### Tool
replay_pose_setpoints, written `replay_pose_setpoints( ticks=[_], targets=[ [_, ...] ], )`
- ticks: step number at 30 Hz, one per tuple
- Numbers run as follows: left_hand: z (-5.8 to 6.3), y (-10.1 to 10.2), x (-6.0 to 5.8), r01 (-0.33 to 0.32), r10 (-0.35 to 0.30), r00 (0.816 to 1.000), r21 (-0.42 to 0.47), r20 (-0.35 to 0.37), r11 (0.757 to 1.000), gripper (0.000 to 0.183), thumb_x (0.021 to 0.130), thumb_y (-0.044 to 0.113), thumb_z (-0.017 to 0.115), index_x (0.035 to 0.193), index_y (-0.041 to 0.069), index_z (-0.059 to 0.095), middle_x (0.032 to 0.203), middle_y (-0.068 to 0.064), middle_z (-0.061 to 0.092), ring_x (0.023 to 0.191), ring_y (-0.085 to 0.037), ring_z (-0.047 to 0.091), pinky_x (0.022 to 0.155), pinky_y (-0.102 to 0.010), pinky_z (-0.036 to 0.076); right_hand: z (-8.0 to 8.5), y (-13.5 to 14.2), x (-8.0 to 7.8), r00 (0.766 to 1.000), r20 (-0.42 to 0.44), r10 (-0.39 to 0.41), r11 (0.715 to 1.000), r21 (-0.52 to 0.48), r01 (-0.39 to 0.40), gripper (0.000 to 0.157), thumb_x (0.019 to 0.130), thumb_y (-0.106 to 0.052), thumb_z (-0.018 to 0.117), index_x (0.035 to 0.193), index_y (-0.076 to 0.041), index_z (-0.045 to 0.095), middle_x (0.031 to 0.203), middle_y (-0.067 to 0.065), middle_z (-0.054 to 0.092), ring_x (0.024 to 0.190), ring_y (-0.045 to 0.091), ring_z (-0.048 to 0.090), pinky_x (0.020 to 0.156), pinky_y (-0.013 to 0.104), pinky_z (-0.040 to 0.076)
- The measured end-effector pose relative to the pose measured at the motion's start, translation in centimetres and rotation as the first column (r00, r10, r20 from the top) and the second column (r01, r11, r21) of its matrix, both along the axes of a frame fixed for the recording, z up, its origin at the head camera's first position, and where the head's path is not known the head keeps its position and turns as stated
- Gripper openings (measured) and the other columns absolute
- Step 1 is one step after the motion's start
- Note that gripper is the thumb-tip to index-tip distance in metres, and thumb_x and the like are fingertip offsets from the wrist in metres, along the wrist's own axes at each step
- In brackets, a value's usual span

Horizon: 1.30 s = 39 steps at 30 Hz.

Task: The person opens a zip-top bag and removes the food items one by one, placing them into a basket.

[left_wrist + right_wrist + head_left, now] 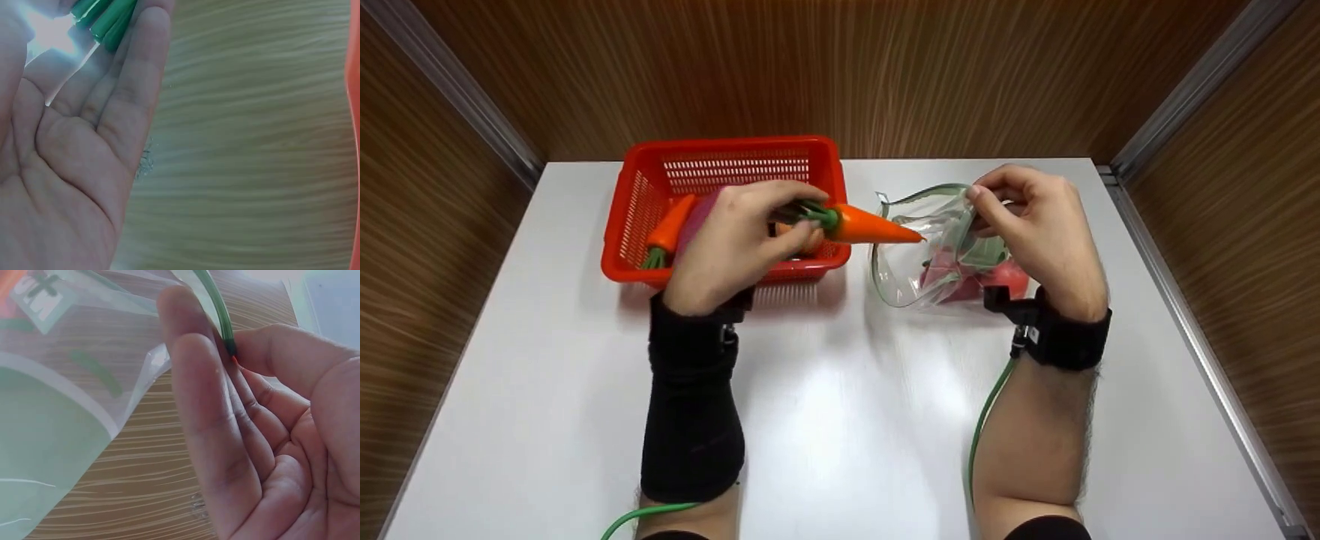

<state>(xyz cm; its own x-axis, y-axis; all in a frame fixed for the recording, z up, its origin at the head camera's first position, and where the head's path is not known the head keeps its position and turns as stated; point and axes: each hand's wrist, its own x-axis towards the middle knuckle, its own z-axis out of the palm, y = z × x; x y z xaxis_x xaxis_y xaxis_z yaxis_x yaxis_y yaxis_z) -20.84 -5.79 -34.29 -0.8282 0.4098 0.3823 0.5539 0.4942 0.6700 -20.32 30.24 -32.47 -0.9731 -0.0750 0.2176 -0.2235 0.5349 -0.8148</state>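
An orange carrot (877, 226) with a green top is pinched at its leafy end by my left hand (742, 236); its tip points right, at the mouth of a clear zip bag (896, 274). In the left wrist view the green stems (109, 22) lie against the fingers. My right hand (1039, 225) pinches the bag's green-edged rim between thumb and fingers, and the right wrist view shows that green strip (219, 309) in the grip. Red, round items (1006, 279) show through the bag's plastic.
A red plastic basket (619, 225) stands at the back left, partly behind my left hand. It holds another carrot (671, 225), a purple item (694, 225) and something orange, mostly hidden. Wood-patterned walls (840, 75) enclose the white table (825, 420) at the back and sides.
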Motion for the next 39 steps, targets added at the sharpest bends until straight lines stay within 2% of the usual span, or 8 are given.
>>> replay_pose_setpoints(
  ticks=[3,7,12,15,23,26,33,39],
  targets=[
    [0.2,-1.6,0.1,-0.031,0.03,0.999,0.041,0.023,0.999,0.031,0.109,0.011,0.083,0.141,0.012,0.084,0.134,-0.003,0.085,0.118,-0.017,0.084,0.108,-0.036,0.07,0.0,0.0,0.0,1.0,-0.007,0.005,1.0,-0.01,-0.005,0.021,0.115,-0.017,0.075,0.12,0.002,0.084,0.092,-0.014,0.079,0.072,0.004,0.083,0.074,0.019,0.069],
    [0.3,-3.3,0.2,-0.063,0.058,0.997,0.099,0.047,0.993,0.033,0.11,0.009,0.083,0.142,0.013,0.084,0.137,-0.004,0.085,0.123,-0.016,0.084,0.108,-0.026,0.068,0.0,0.0,0.0,1.0,-0.008,0.002,1.0,-0.013,-0.002,0.021,0.115,-0.017,0.075,0.119,0.002,0.084,0.091,-0.017,0.078,0.072,0.003,0.083,0.074,0.019,0.069],
    [0.5,-4.8,0.4,-0.132,0.128,0.991,0.105,0.046,0.986,0.031,0.111,0.012,0.082,0.142,0.015,0.085,0.136,-0.003,0.085,0.123,-0.016,0.083,0.102,-0.012,0.064,0.0,0.0,0.0,1.0,-0.003,-0.002,1.0,-0.01,0.002,0.022,0.115,-0.018,0.076,0.12,0.001,0.084,0.093,-0.016,0.079,0.073,0.004,0.083,0.074,0.018,0.069],
    [0.4,-5.5,0.4,-0.174,0.171,0.985,0.116,0.029,0.978,0.031,0.111,0.013,0.083,0.141,0.015,0.085,0.135,-0.002,0.085,0.121,-0.016,0.083,0.102,-0.01,0.062,0.0,0.0,0.1,1.0,0.0,-0.003,1.0,-0.004,0.003,0.022,0.115,-0.018,0.076,0.121,0.001,0.084,0.095,-0.014,0.079,0.073,0.003,0.083,0.075,0.018,0.069],
    [0.3,-6.6,0.3,-0.252,0.263,0.965,0.229,-0.016,0.94,0.029,0.11,0.016,0.082,0.138,0.014,0.086,0.133,-0.005,0.087,0.114,-0.007,0.082,0.105,-0.016,0.065,0.0,0.1,0.0,1.0,0.002,-0.005,1.0,0.001,0.005,0.023,0.116,-0.019,0.076,0.121,0.001,0.084,0.096,-0.013,0.079,0.073,0.003,0.083,0.074,0.018,0.069],
    [0.1,-6.8,0.0,-0.274,0.288,0.958,0.241,-0.021,0.931,0.029,0.11,0.016,0.083,0.139,0.014,0.086,0.134,-0.006,0.086,0.114,-0.005,0.081,0.106,-0.016,0.064,0.0,0.1,0.0,1.0,0.001,-0.004,1.0,0.0,0.004,0.023,0.116,-0.019,0.076,0.121,0.001,0.085,0.095,-0.014,0.079,0.073,0.002,0.082,0.074,0.018,0.069],
    [-0.8,-6.6,-1.3,-0.336,0.34,0.94,0.188,0.014,0.923,0.03,0.112,0.017,0.082,0.141,0.011,0.084,0.133,-0.004,0.086,0.115,-0.014,0.083,0.106,-0.018,0.065,-0.1,0.1,0.0,1.0,-0.007,0.002,1.0,-0.011,-0.002,0.022,0.116,-0.018,0.075,0.12,0.002,0.084,0.091,-0.018,0.078,0.072,0.003,0.083,0.073,0.019,0.069],
    [-1.9,-6.1,-2.7,-0.408,0.404,0.913,0.092,0.058,0.908,0.031,0.114,0.019,0.079,0.143,0.009,0.082,0.14,-0.011,0.085,0.123,-0.025,0.084,0.115,-0.042,0.068,-0.1,0.1,0.0,1.0,-0.008,-0.001,1.0,-0.005,0.001,0.022,0.116,-0.018,0.075,0.119,0.002,0.084,0.092,-0.016,0.078,0.073,0.003,0.083,0.074,0.019,0.069]
  ],
)
